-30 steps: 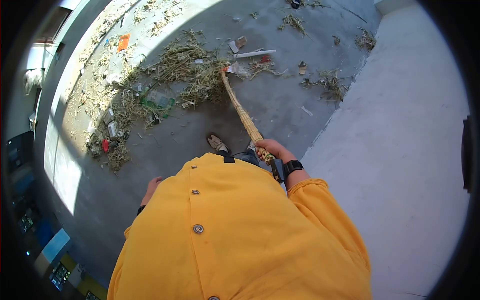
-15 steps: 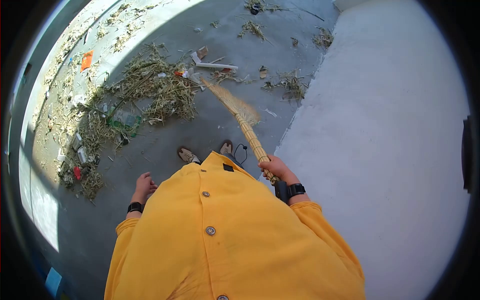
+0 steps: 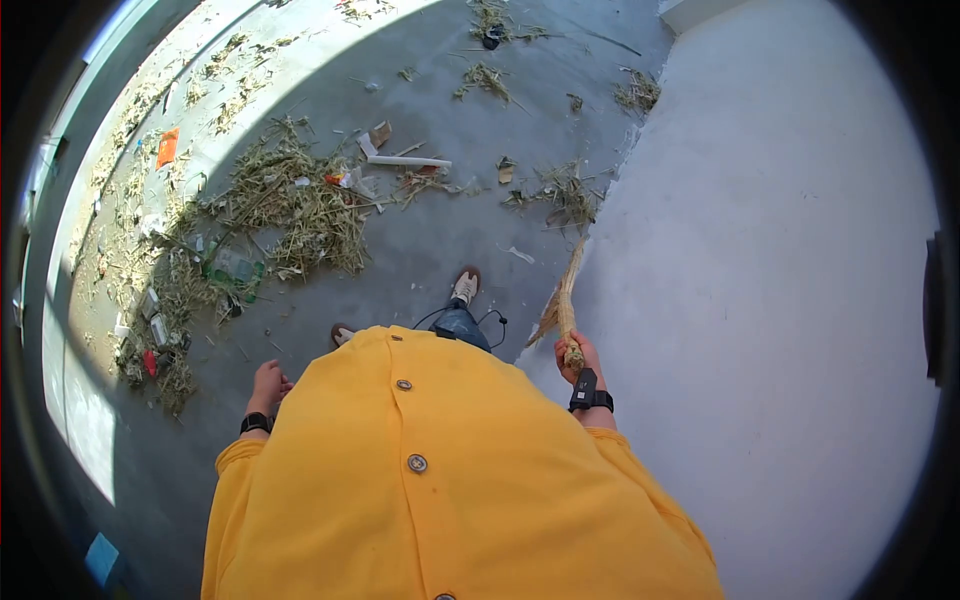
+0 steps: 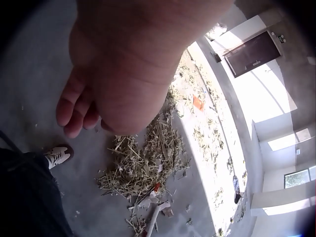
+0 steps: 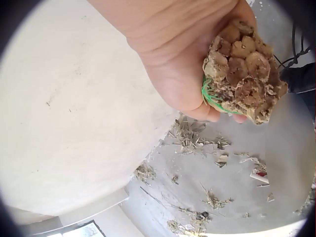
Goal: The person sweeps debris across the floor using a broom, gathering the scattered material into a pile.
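Note:
In the head view my right hand (image 3: pixel 588 358) grips a straw broom (image 3: pixel 567 308) near its handle end, at the foot of the white wall. The broom's head points forward and fans out to the left along the floor's edge. The right wrist view shows the bundled stalk ends of the handle (image 5: pixel 244 74), tied with green string, with thumb and fingers wrapped around them. My left hand (image 3: pixel 268 385) hangs at my side and holds nothing, its fingers loosely curled. Ahead of me on the grey floor lies a heap of dry straw (image 3: pixel 290 200) mixed with litter.
The white wall (image 3: pixel 760 250) runs along my right. Smaller straw clumps (image 3: pixel 568 198) lie near its base. A white strip (image 3: pixel 415 161), an orange packet (image 3: pixel 167 148) and a green plastic bottle (image 3: pixel 235 265) lie about the heap. A dark cable loops by my shoe (image 3: pixel 467 283).
The broom has swung from the heap's edge rightward to the wall, held in my right hand throughout. My feet have shifted, one stepping forward. The left hand stays at my side.

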Motion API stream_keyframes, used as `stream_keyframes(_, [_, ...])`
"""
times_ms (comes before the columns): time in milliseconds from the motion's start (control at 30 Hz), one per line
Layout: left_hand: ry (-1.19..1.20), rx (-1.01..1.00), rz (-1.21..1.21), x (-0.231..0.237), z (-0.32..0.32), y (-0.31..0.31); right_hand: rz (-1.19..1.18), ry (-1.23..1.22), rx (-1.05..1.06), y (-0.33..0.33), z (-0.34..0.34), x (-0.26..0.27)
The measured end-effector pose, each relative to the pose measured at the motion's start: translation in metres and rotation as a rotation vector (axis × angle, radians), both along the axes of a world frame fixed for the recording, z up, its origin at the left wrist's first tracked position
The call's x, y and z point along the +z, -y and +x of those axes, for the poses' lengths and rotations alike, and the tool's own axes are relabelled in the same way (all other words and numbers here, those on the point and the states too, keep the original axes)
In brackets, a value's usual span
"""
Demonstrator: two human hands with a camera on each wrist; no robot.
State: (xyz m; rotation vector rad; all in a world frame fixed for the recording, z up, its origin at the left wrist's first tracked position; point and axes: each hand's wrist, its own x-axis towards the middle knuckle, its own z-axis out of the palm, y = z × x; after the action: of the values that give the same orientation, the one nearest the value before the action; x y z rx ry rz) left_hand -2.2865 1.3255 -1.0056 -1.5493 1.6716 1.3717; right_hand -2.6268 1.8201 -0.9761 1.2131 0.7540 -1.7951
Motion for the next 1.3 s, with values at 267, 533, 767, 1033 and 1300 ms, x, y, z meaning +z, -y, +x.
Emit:
stream_keyframes(267, [-0.088, -0.247, -0.211, -0.033, -0.064, -0.077, -0.080, 0.061, -0.151, -0.035, -0.119, -0.062])
stream_keyframes(533, [-0.182, 0.006, -0.140, -0.027, -0.084, -0.099, 0.183, -0.055, 0.730, 0.044, -0.123, -0.072])
stream_keyframes(767, [-0.096, -0.114, -0.055, -0.049, -0.069, -0.085, -0.040, -0.063, 0.719, -0.013, -0.147, -0.021])
stream_keyframes(1033, [-0.044, -0.437, -0.140, -0.015, -0.247, -0.042, 0.163, -0.384, 0.799, -0.036, -0.101, 0.037])
stream_keyframes(1300, [-0.181, -0.189, 0.122, 0.053, -0.355, -0.037, 0.221, -0.163, 0.374, -0.003, -0.076, 0.021])
